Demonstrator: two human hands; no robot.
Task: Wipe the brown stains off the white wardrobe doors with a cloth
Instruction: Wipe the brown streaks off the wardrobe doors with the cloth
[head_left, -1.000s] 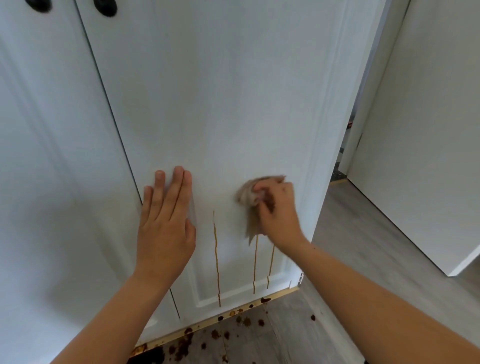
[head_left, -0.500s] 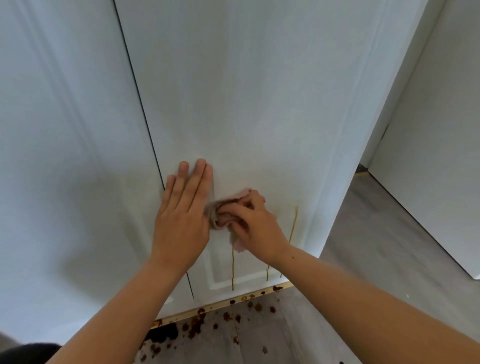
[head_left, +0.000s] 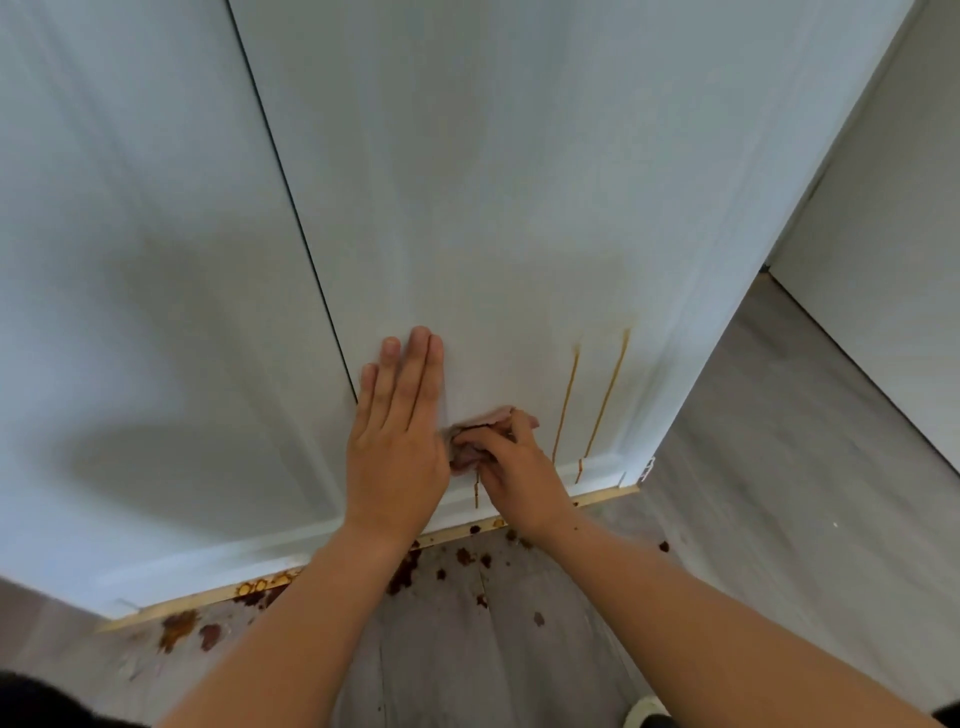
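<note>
Cloth (head_left: 493, 417) mostly hidden, grasped by curled fingers (head_left: 480, 442) of right hand (head_left: 514, 467). Left hand (head_left: 397, 447) laid flat on door (head_left: 493, 208), fingers (head_left: 415, 364) released. Three brown streaks (head_left: 566, 400) counted.

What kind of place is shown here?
Likely a room in a home, maybe a bedroom: tall white wardrobe doors with brown drip stains, a grey wood-look floor, and a right hand holding a cloth against the door.

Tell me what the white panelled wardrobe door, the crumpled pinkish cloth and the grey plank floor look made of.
White panelled wardrobe door: probably painted or laminated board, satin; smooth face, moulded frame.
Crumpled pinkish cloth: soft fabric, possibly paper; it bunches in folds.
Grey plank floor: wood-look laminate or vinyl; faint grain, plank seams.
</note>
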